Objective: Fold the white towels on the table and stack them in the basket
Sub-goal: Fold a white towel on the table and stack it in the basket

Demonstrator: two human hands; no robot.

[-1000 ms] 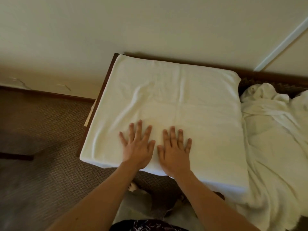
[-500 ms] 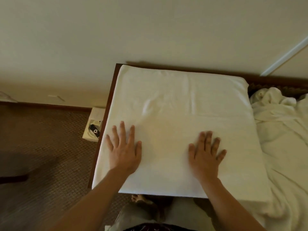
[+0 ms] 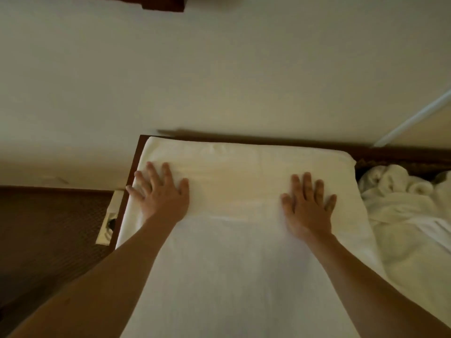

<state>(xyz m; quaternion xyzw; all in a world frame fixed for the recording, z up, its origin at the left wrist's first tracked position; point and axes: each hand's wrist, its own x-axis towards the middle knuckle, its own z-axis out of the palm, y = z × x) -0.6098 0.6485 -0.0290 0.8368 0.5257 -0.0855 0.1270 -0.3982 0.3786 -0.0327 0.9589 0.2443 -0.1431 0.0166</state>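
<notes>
Altogether two bare hands lie flat on one spread white cotton towel (image 3: pixel 234 252), which covers the dark brown wooden table (image 3: pixel 133 164) across the centre and lower frame. Fingers straight and splayed, the left hand (image 3: pixel 162 193) presses near the towel's upper left corner; the right hand (image 3: pixel 308 207) presses near its upper right edge, gripping nothing. One crumpled heap of white towels (image 3: pixel 410 215) sits at the right edge, just beside the flat towel.
</notes>
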